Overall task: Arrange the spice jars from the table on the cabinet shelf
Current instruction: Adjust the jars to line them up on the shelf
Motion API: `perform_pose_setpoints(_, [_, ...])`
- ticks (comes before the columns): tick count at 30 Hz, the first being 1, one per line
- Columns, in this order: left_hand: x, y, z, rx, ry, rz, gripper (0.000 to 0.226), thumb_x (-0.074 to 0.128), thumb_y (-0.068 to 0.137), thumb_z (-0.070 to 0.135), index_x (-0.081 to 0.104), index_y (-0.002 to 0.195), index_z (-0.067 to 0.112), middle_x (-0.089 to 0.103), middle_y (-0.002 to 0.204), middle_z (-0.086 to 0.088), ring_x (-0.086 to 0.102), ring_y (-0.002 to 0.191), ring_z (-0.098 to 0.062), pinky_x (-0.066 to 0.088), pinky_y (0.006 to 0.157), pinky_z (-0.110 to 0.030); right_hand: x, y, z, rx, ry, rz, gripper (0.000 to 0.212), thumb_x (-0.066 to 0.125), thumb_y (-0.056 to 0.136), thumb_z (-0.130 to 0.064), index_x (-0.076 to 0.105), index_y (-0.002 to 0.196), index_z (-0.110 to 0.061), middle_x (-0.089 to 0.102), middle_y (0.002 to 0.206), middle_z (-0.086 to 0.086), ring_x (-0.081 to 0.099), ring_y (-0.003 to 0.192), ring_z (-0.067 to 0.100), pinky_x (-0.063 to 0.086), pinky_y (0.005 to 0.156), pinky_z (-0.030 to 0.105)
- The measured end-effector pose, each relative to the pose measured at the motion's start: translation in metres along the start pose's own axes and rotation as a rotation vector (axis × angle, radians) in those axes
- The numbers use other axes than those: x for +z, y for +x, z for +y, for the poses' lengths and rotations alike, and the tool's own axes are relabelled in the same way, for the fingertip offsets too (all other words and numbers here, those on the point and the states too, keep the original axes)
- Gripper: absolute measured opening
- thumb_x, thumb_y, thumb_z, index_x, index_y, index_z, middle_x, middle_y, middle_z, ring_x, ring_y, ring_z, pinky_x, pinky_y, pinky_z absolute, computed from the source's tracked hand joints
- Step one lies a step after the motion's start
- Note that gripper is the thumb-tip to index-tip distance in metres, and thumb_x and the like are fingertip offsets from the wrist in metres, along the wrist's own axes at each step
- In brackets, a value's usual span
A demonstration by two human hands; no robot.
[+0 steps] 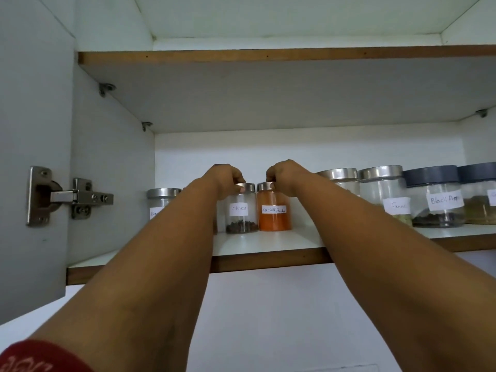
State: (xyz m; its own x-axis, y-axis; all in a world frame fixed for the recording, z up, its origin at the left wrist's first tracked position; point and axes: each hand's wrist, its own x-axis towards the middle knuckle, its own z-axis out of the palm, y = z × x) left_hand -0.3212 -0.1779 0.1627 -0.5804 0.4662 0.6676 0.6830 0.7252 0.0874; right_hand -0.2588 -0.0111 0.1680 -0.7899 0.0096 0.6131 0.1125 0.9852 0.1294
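Hands reach up together into the open cabinet, both arms stretched over the front edge of the shelf [268,244]. The left hand [226,181] has its fingers curled round the steel lid of the cloves jar [241,210], which stands upright near the middle of the shelf, a little dark spice at its bottom. The right hand [284,177] pinches the lid of the red chilli powder jar [274,210], full of orange powder and standing just beside the cloves jar, the two nearly touching. Toward the shelf's left end a steel-lidded jar [159,200] shows partly behind the left forearm. Toward the right end stand the fennel jar [386,194] and the dark-lidded black pepper jar [436,197], with another jar half hidden behind the right arm. On the open door's inner face sits a metal hinge [67,196].
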Motion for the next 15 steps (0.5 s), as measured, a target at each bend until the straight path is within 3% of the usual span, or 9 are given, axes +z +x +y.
perform_pose_setpoints(4, [0.007,-0.004,-0.003,0.006,-0.004,0.038,0.025,0.065,0.091,0.021,0.068,0.115,0.014,0.067,0.115,-0.007,0.059,0.105,-0.022,0.045,0.09,-0.03,0.009,0.0,-0.003,0.022,0.02,0.034,0.033,0.057,0.093,-0.007,0.058,0.126,-0.012,0.058,0.127,0.009,0.056,0.114,0.025,0.044,0.086,0.028])
perform_pose_setpoints(10, [0.009,-0.014,-0.005,0.033,0.052,0.07,0.034,0.055,0.097,0.016,0.06,0.131,0.016,0.062,0.129,-0.007,0.053,0.12,-0.024,0.041,0.102,-0.032,0.011,-0.004,-0.005,0.033,0.074,0.048,0.04,0.058,0.091,-0.004,0.056,0.131,-0.011,0.056,0.131,0.009,0.054,0.119,0.025,0.045,0.095,0.03])
perform_pose_setpoints(15, [0.008,-0.019,-0.01,0.008,0.052,0.096,0.034,0.053,0.097,0.012,0.059,0.131,0.016,0.061,0.13,-0.007,0.053,0.12,-0.025,0.043,0.103,-0.036,0.012,-0.005,-0.009,0.027,0.118,0.042,0.042,0.056,0.091,-0.003,0.055,0.132,-0.012,0.056,0.132,0.009,0.054,0.118,0.026,0.045,0.096,0.031])
